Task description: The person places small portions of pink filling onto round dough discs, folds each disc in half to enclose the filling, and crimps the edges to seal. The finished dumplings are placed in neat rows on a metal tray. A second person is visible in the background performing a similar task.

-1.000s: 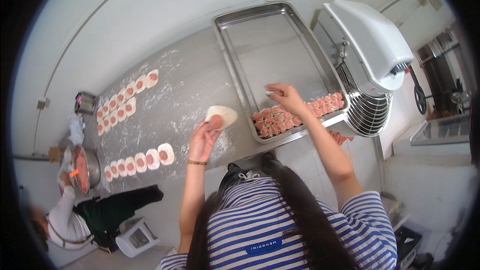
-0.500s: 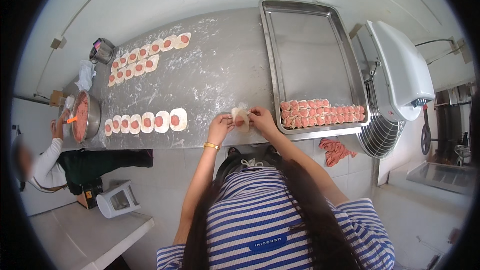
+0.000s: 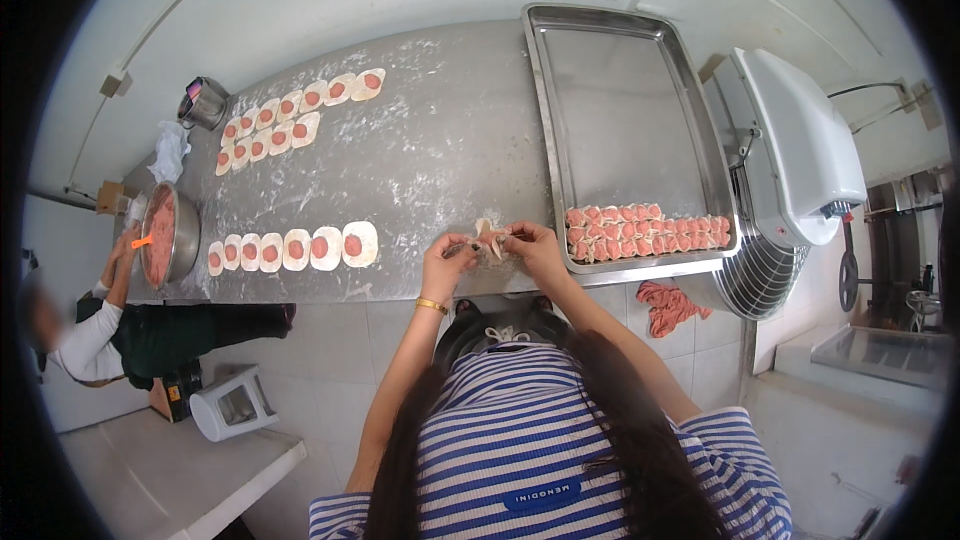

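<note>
Nearest the camera a person in a blue-and-white striped top is standing at the front edge of a long steel table (image 3: 440, 140), its grey surface dusted with flour. The floor below is showing pale tiles, with a small white stool (image 3: 232, 407) to the left and a reddish cloth (image 3: 668, 306) lying to the right. Both forearms are reaching up to the table edge. The left hand (image 3: 447, 262), a gold bangle at its wrist, and the right hand (image 3: 532, 245) are meeting around a small dumpling (image 3: 490, 240): fingers curled in, pinching the pale wrapper between them at the table's near edge, just left of the tray. Whether filling is showing inside cannot be told. Just right of the hands a large steel tray (image 3: 620, 90) is lying on the table, holding a double row of finished dumplings (image 3: 645, 225) along its near end. Left of the hands a row of round wrappers (image 3: 290, 248), each with a pink dab of filling, is running along the front; a second group of filled wrappers (image 3: 295, 117) is lying farther back. At the far left end a metal bowl of pink filling (image 3: 165, 235) is sitting by another person's hand (image 3: 128, 240). A small metal pot (image 3: 203, 103) is standing beyond. To the right a white floor mixer (image 3: 795, 150) is standing against pale walls.
</note>
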Demonstrator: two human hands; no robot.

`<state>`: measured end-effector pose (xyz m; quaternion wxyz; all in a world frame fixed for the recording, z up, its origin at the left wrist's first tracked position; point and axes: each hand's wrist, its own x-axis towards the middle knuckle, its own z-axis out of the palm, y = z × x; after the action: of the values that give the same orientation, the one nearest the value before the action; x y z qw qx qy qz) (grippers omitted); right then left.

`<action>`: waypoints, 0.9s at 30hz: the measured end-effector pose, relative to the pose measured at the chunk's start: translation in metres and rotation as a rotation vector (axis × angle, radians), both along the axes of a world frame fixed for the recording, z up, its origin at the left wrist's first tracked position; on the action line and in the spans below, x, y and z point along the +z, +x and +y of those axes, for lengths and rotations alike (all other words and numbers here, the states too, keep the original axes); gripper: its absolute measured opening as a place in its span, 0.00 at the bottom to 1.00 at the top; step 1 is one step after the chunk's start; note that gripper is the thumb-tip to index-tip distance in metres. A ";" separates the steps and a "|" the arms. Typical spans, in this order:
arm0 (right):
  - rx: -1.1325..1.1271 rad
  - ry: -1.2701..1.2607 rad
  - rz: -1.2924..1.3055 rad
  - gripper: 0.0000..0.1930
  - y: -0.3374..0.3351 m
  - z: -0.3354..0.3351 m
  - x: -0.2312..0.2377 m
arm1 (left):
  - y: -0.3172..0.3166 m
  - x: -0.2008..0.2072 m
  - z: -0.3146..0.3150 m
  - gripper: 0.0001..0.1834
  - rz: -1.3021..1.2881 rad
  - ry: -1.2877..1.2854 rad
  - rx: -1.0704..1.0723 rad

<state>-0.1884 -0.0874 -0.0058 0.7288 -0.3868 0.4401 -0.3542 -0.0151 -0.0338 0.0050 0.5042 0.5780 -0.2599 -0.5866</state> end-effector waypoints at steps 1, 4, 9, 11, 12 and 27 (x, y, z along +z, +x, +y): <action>-0.022 0.025 -0.032 0.10 0.000 0.000 0.007 | -0.001 0.004 0.000 0.05 0.039 -0.018 0.017; -0.050 0.060 -0.243 0.09 0.004 0.002 0.028 | 0.001 -0.005 -0.001 0.05 0.133 -0.077 0.036; -0.023 -0.072 -0.129 0.10 0.002 0.004 0.030 | -0.005 0.019 -0.003 0.09 0.305 -0.090 0.070; -0.009 -0.113 -0.034 0.10 0.000 -0.002 0.030 | -0.005 0.040 -0.003 0.11 0.444 -0.061 0.096; 0.017 -0.144 0.030 0.11 -0.003 -0.005 0.031 | -0.005 0.040 -0.003 0.11 0.393 -0.070 0.077; 0.115 -0.409 0.359 0.17 -0.007 -0.001 0.014 | -0.008 -0.004 -0.002 0.12 -0.453 -0.236 -0.158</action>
<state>-0.1958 -0.0884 0.0077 0.5649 -0.6068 0.4589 -0.3194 -0.0231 -0.0363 0.0010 0.4499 0.6094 -0.4771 -0.4456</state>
